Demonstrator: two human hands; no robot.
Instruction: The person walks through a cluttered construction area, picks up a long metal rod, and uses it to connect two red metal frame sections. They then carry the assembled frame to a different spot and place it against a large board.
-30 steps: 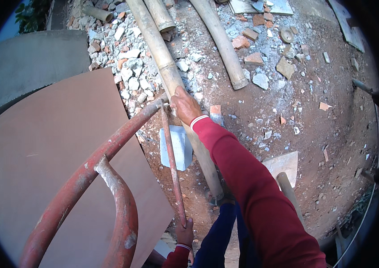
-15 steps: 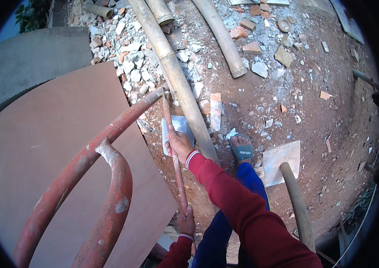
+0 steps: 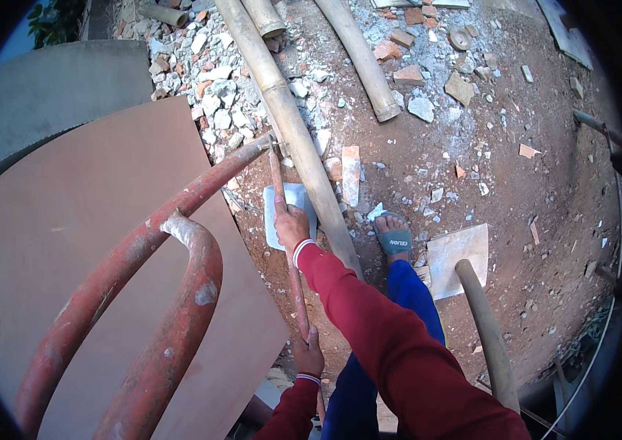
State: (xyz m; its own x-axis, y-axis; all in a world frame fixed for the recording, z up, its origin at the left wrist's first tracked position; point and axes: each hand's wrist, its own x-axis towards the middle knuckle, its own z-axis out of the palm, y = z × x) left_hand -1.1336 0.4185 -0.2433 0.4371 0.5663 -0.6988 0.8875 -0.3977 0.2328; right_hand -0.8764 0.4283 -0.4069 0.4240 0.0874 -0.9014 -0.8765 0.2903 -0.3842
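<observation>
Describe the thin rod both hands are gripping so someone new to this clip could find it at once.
Start at the big brown board on the left and the thick red curved pipe across it. At that pipe's upper end, a slim reddish rod runs down toward the viewer, with the right hand high on it and the left hand low. It is far thinner than the bamboo pole beside it.

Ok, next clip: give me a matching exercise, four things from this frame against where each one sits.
Things:
1. right hand
2. left hand
3. grey sandal on the foot
4. large flat brown board

Places:
A. low on the thin red metal rod
B. on the dirt right of the long bamboo pole
C. high on the thin red metal rod, over a pale square tile
D. left of the thick red curved pipe frame, partly under it

Pairs: 1-C, 2-A, 3-B, 4-D
</observation>
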